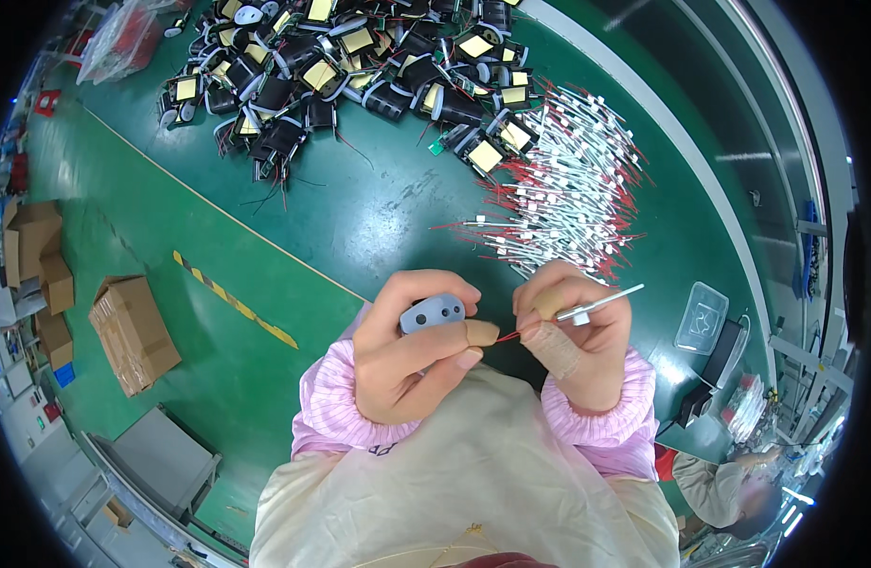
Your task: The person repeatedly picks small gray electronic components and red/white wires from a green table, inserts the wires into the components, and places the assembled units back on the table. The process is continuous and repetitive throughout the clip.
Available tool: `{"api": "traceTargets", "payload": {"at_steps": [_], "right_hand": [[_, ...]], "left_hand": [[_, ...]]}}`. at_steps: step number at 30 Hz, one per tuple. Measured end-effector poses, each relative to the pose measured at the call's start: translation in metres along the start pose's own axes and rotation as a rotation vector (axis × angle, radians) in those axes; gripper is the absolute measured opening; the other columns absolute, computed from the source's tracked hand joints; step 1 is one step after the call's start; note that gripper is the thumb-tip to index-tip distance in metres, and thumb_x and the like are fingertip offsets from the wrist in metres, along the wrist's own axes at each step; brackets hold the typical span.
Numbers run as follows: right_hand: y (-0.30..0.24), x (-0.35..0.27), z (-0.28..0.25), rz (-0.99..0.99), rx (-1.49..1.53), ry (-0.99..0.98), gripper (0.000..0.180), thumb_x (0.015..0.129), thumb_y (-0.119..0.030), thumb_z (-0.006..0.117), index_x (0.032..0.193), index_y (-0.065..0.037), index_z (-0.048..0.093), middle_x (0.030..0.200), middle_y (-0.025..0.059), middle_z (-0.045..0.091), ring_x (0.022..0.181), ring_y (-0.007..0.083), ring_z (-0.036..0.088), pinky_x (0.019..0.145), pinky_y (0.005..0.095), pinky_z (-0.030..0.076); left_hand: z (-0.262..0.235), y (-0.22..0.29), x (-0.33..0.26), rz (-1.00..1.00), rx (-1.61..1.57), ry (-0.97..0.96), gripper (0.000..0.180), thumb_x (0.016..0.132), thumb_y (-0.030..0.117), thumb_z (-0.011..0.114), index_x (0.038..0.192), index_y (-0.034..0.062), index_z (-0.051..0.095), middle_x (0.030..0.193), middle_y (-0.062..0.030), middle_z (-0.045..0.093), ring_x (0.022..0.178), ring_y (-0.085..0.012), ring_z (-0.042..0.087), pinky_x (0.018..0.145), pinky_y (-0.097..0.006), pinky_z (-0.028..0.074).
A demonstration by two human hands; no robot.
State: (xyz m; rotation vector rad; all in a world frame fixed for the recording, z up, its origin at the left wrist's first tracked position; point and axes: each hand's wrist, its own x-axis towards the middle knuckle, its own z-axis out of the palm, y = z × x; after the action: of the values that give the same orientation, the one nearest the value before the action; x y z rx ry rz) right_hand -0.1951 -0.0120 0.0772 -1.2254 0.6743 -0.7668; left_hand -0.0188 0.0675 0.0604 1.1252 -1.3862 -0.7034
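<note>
My left hand is closed around a small device with a grey oval end that has dark round holes. Its thumb and index finger also pinch near a thin red wire. The wire spans the short gap to my right hand, which is closed on a thin white rod-shaped part with a small white connector. The rod's far end sticks out up and to the right. Tan tape wraps some fingers on both hands. The device's body is mostly hidden in my left palm.
Black devices with yellow pads lie heaped across the green table. A pile of white rod parts with red wires lies beyond my right hand. A clear plastic box sits at right. Cardboard boxes stand left; a person is at lower right.
</note>
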Motion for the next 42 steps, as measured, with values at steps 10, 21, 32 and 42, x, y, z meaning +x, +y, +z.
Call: {"api": "traceTargets", "payload": {"at_steps": [10,21,32,42], "right_hand": [[-0.016,0.005,0.014,-0.07,-0.098,0.053,0.013,0.075,0.01,0.069,0.084,0.002,0.064,0.093,0.0132,0.063,0.082,0.0163,0.062,0.071,0.0274,0.05],[-0.019,0.005,0.013,-0.058,-0.298,-0.039,0.015,0.073,0.007,0.072,0.085,0.0,0.069,0.092,0.0114,0.064,0.072,0.0132,0.061,0.061,0.0264,0.048],[-0.016,0.005,0.012,-0.096,-0.38,-0.06,0.014,0.071,0.006,0.073,0.082,-0.001,0.068,0.086,0.01,0.065,0.069,0.0144,0.062,0.059,0.0262,0.048],[-0.021,0.012,0.008,-0.026,-0.207,-0.026,0.014,0.072,0.01,0.07,0.084,0.004,0.067,0.09,0.013,0.065,0.075,0.0162,0.064,0.064,0.0262,0.05]], "left_hand": [[0.013,-0.005,0.0,0.104,0.031,0.137,0.04,0.078,-0.007,0.063,0.116,-0.0074,0.051,0.109,-0.024,0.059,0.089,-0.0299,0.062,0.076,-0.035,0.05],[0.001,-0.003,-0.001,-0.082,-0.092,-0.009,0.012,0.08,0.0,0.064,0.092,-0.0027,0.063,0.107,-0.022,0.057,0.085,-0.0249,0.059,0.072,-0.032,0.048],[-0.003,-0.009,-0.001,0.019,-0.044,-0.002,0.011,0.076,-0.003,0.065,0.086,-0.0017,0.063,0.104,-0.0191,0.058,0.079,-0.0233,0.059,0.068,-0.031,0.048],[0.002,-0.013,-0.008,0.039,-0.081,0.167,0.052,0.075,-0.008,0.065,0.123,-0.0046,0.046,0.108,-0.0214,0.061,0.092,-0.0264,0.061,0.076,-0.034,0.05]]}}
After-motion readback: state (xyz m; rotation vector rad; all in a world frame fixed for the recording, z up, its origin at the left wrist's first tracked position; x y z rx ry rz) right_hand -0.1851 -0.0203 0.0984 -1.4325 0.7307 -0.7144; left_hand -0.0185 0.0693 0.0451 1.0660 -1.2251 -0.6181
